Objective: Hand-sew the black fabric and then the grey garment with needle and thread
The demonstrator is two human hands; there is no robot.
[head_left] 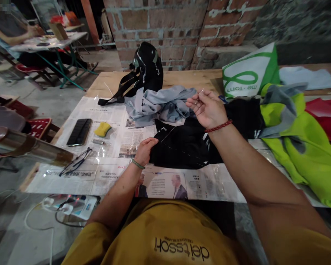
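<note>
A black cloth garment (179, 147) lies on the newspaper-covered table, with a dashed line of white stitches across it. My left hand (145, 150) pinches its left edge between thumb and fingers. Raised above the garment, my right hand (208, 108) has thumb and forefinger pressed together on a thin needle (202, 91), its tip pointing up. A white thread (174, 127) runs taut and slanting from the cloth near my left hand up to my right hand. Behind the garment sits a crumpled grey cloth (162, 103).
A phone (79, 131), a yellow sponge (102, 129), glasses (75, 162) and a metal flask (30, 145) are at the left. A black bag (150, 66) stands behind. Rightward are a green-white bag (248, 73) and a neon-yellow garment (300, 136). A person (9, 29) sits far left.
</note>
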